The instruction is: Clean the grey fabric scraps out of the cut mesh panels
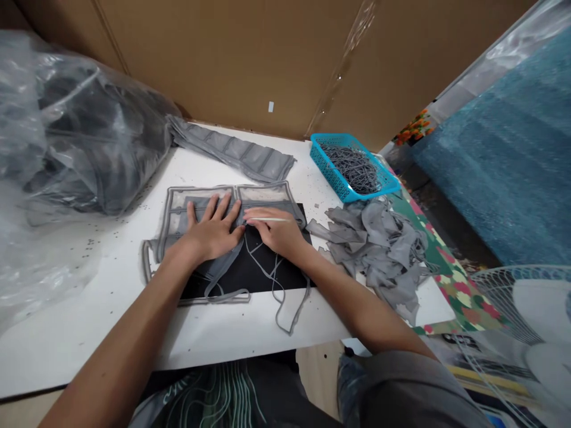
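Note:
Grey sheer fabric with piped edges (263, 193) lies spread over a black board (234, 270). My left hand (212, 232) rests flat on the fabric, fingers spread and pressing it down. Close beside it, my right hand (274, 232) is closed around a thin, pale, pen-like stick (270, 219). Its tip is hidden by the fingers, near the fabric's middle. Narrow grey straps (285, 324) trail from the fabric over the board and onto the white table.
A long grey fabric organizer-like strip (236, 151) lies behind. A blue basket (341, 181) holds grey cord pieces. Grey fabric scraps (383, 249) are heaped at right. A large clear plastic bag (102, 125) of dark material stands left. Cardboard (232, 65) walls the back.

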Available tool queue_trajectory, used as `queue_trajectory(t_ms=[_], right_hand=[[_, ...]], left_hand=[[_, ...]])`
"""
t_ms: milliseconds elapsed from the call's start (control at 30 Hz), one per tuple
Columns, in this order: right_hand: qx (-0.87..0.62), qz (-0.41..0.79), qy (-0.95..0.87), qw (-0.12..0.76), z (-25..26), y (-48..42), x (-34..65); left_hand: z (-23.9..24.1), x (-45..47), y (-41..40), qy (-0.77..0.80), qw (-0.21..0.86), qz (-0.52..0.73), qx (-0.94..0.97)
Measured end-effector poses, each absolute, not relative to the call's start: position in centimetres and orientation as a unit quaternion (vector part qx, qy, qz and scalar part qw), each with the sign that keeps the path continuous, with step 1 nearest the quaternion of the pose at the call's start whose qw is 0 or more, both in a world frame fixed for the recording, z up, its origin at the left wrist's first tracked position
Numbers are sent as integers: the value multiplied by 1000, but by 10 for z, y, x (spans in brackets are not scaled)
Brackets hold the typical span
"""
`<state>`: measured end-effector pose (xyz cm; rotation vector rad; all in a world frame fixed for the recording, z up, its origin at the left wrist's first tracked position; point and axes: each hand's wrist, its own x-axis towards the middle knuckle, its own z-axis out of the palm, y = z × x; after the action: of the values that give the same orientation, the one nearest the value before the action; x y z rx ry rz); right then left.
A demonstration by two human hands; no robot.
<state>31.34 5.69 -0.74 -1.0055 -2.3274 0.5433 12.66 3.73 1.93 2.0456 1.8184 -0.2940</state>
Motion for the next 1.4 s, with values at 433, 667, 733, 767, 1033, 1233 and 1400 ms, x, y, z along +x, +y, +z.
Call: queue_trajectory(t_ms=[433, 667, 733, 767, 1033, 1233, 1400], right_hand=[[-575, -31, -797, 181, 7, 67, 331], [-669, -49, -720, 180, 14, 80, 360], [-708, -61, -682, 173, 16, 84, 377], [-727, -69, -662, 169, 17, 85, 387], [-864, -122, -438, 214, 36, 61, 458], [-883, -134, -382, 238, 35, 50, 480], [-856, -146, -413, 275, 38, 45, 505]], left_hand=[[20, 124, 36, 640, 198, -84, 738], [20, 122, 33, 634, 192, -58, 747], [19, 122, 32, 637, 187, -52, 746], [19, 122, 31, 638, 186, -50, 745], [17, 120, 29, 640, 174, -39, 747], [16, 117, 28, 633, 174, -39, 754], [18, 114, 27, 628, 171, -43, 758]])
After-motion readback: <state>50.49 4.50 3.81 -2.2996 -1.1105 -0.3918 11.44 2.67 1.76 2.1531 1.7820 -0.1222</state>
